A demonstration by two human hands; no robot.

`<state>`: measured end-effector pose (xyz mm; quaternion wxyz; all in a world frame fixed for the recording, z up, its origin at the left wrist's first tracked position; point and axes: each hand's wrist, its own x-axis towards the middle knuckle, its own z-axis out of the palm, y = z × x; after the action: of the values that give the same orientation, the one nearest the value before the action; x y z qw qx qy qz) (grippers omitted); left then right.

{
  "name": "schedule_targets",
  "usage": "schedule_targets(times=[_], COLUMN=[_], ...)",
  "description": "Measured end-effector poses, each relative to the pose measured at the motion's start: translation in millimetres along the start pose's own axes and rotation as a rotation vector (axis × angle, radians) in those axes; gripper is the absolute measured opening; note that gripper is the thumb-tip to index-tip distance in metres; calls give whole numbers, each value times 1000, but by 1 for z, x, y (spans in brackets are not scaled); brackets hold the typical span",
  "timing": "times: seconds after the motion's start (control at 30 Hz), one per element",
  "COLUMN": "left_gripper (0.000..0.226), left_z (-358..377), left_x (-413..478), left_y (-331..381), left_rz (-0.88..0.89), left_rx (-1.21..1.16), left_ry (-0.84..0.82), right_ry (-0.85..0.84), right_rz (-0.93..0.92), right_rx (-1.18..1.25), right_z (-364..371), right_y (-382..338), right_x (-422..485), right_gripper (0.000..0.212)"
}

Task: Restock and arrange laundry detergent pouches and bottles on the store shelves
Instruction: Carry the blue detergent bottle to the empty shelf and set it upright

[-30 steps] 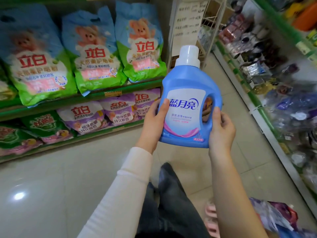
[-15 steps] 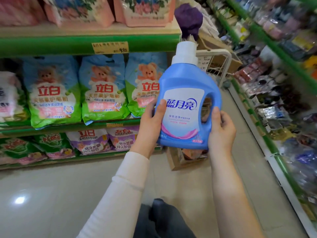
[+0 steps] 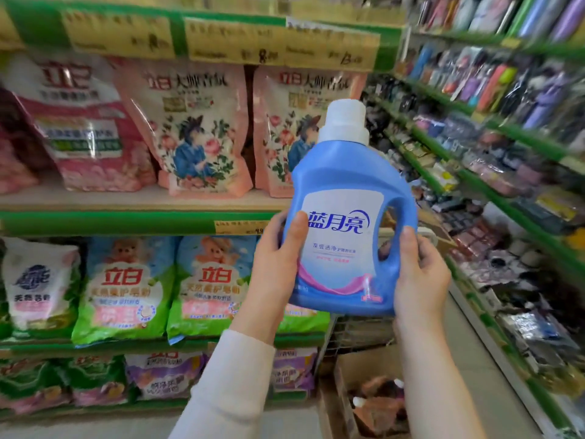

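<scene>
Both hands, left hand [image 3: 275,267] and right hand [image 3: 419,277], grasp a blue detergent bottle [image 3: 345,223] (white-capped) before pink floral pouches [image 3: 202,131]; cardboard box [image 3: 370,394] below.

Just one camera here, strapped to the person's head, so it sits at eye height and looks forward and slightly down along both forearms. It's a wide-angle lens, and the edges bow. It's really close in: the blue plastic detergent bottle with a white cap [image 3: 345,236] fills the middle, with the left hand [image 3: 275,267] and right hand [image 3: 418,274] either side. It faces the green-edged store shelf [image 3: 126,221] on the left, while the opposite green shelving rack [image 3: 522,144] runs away on the right. A brown cardboard box [image 3: 354,369] sits low in frame.
</scene>
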<state>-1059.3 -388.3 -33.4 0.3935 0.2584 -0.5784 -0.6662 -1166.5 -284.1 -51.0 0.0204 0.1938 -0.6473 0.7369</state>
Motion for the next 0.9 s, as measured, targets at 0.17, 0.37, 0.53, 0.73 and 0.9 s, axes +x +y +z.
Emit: schedule_targets(times=[0.17,0.37,0.53,0.73,0.9], left_gripper=[33,66,56,58,47], left_z=[-11,-17,-17,-7,-5], left_x=[38,70,85,109,140], left_y=[45,106,158,220,264], left_rz=[139,232,342,460,523], left_rx=[5,43,69,58,73], left_ry=[-15,-5,36,68,55], right_ry=[5,-89,-108,-214,-243], right_rz=[-56,-114,-147,-246,-346], right_rx=[125,190,293,334,337], right_z=[40,77,96,121,150], right_y=[-36,-91,-143,-195,-228], right_x=[26,59,78,114,145], right_gripper=[38,39,40,45,40])
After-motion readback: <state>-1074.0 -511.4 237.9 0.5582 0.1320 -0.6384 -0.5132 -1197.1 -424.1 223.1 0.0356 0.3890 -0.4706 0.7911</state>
